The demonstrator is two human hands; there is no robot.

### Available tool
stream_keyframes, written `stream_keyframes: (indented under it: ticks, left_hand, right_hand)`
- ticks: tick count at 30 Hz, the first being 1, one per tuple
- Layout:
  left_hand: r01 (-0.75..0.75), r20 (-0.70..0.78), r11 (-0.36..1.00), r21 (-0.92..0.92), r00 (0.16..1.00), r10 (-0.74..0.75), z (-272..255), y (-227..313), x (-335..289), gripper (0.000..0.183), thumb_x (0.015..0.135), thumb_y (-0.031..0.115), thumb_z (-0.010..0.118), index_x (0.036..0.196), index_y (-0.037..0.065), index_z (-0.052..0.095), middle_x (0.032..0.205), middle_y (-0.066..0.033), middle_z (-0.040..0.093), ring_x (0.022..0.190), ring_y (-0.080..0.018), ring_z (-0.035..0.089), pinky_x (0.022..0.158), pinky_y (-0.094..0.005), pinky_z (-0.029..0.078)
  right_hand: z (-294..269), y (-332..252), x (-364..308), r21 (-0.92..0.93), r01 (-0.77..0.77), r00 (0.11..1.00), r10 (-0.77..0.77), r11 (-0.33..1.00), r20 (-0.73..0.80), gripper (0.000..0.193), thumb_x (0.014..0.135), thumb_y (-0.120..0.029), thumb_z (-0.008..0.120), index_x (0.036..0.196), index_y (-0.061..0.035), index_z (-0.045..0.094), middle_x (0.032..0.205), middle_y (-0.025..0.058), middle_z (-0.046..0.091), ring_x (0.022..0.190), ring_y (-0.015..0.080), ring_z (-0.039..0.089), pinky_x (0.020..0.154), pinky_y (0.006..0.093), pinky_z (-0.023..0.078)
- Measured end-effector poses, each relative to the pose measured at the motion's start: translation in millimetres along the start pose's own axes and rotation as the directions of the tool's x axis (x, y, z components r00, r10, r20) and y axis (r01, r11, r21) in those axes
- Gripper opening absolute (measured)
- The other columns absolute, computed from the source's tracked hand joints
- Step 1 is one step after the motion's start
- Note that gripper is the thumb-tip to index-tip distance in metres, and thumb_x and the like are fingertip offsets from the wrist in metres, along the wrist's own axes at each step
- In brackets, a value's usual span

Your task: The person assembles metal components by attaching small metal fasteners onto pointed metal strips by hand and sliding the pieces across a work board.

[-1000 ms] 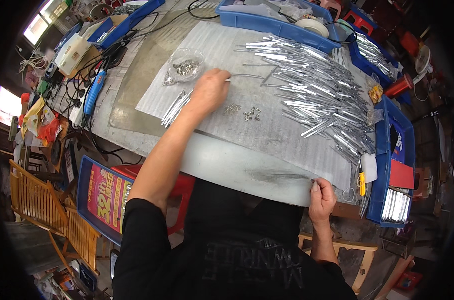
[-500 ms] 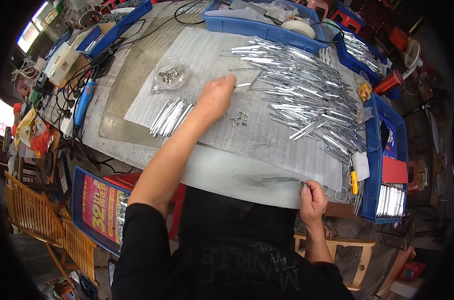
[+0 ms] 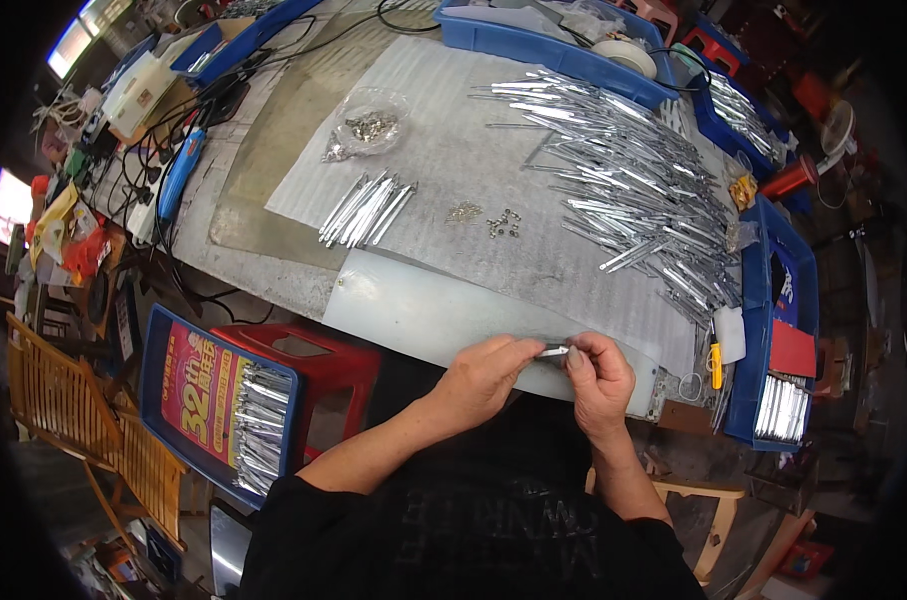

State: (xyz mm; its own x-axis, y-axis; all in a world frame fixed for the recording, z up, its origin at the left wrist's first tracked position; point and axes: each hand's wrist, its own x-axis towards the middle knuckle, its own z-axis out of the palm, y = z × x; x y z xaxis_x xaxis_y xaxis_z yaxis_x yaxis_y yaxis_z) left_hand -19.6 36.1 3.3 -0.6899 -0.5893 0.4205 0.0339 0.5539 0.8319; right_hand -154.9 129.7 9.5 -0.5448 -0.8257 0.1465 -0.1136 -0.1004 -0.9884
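Just above the near edge of a pale, smooth board (image 3: 404, 300), both hands meet around a slim silver metal strip (image 3: 554, 352). My left hand (image 3: 484, 378) pinches its left end, and my right hand (image 3: 604, 382) grips the other end with thumb and fingers; much of the strip is hidden by fingers. Beyond the board lie small dark metal rings (image 3: 504, 223) and a cluster of tiny gold-coloured pieces (image 3: 464, 212). Left of them is a neat row of silver strips (image 3: 367, 212). A big heap of similar strips (image 3: 634, 170) covers the table's right side.
A clear plastic bag of small metal parts (image 3: 369, 130) sits behind the row. Blue trays (image 3: 544, 42) border the table. A yellow-handled tool (image 3: 716, 365) lies at the right edge. Left of me, a blue tray of strips (image 3: 296, 400) adjoins a red stool (image 3: 299, 345).
My left hand has come back from beside the heap to the board's near edge, bringing a strip. My right hand has shifted slightly left and now grips the strip too.
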Motion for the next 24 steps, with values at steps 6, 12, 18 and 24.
stream_keyframes:
  ticks: [6, 12, 18, 24]
  left_hand:
    - [0.137, -0.066, 0.983, -0.122, 0.987, -0.146, -5.0, 0.8, -0.7, 0.013, 0.080, 0.002, 0.057, 0.093, -0.001, 0.059, 0.078, -0.0113, 0.059, 0.069, -0.0210, 0.058, 0.060, -0.0274, 0.045]
    - [0.186, -0.184, 0.975, -0.120, 0.961, -0.206, -19.3, -2.8, -7.7, 0.008, 0.079, 0.005, 0.059, 0.085, -0.001, 0.060, 0.071, -0.0089, 0.059, 0.062, -0.0166, 0.057, 0.055, -0.0253, 0.044]
    - [0.193, -0.275, 0.980, -0.044, 0.941, -0.197, -37.9, -12.0, -12.3, 0.007, 0.077, 0.006, 0.061, 0.081, 0.000, 0.059, 0.068, -0.0088, 0.056, 0.057, -0.0180, 0.054, 0.051, -0.0271, 0.042]
    - [0.178, -0.349, 0.984, 0.023, 0.924, -0.159, -41.9, -16.1, -15.3, 0.006, 0.077, 0.005, 0.062, 0.078, 0.000, 0.059, 0.064, -0.0070, 0.055, 0.053, -0.0140, 0.052, 0.048, -0.0249, 0.040]
  right_hand:
    - [18.8, -7.0, 13.8, 0.000, -0.082, 0.993, 0.081, 0.997, 0.088, 0.009, 0.084, -0.007, 0.056, 0.087, 0.0019, 0.055, 0.070, 0.0011, 0.055, 0.065, 0.0062, 0.050, 0.060, 0.0191, 0.041]
    - [34.8, -9.5, 27.7, 0.104, -0.164, 0.961, 0.134, 0.981, 0.243, 0.010, 0.086, -0.009, 0.054, 0.087, 0.0008, 0.055, 0.070, 0.0012, 0.055, 0.063, 0.0052, 0.048, 0.058, 0.0184, 0.040]
    - [45.3, -11.5, 61.0, 0.062, -0.142, 0.934, 0.113, 0.988, 0.338, 0.019, 0.086, -0.014, 0.054, 0.095, 0.0019, 0.056, 0.072, 0.0014, 0.055, 0.065, 0.0061, 0.048, 0.058, 0.0203, 0.040]
    - [62.2, 12.0, 114.0, -0.435, 0.416, 0.877, -0.226, 0.798, 0.424, 0.012, 0.076, -0.007, 0.057, 0.085, 0.0004, 0.059, 0.076, 0.0136, 0.058, 0.068, 0.0252, 0.057, 0.063, 0.0307, 0.044]
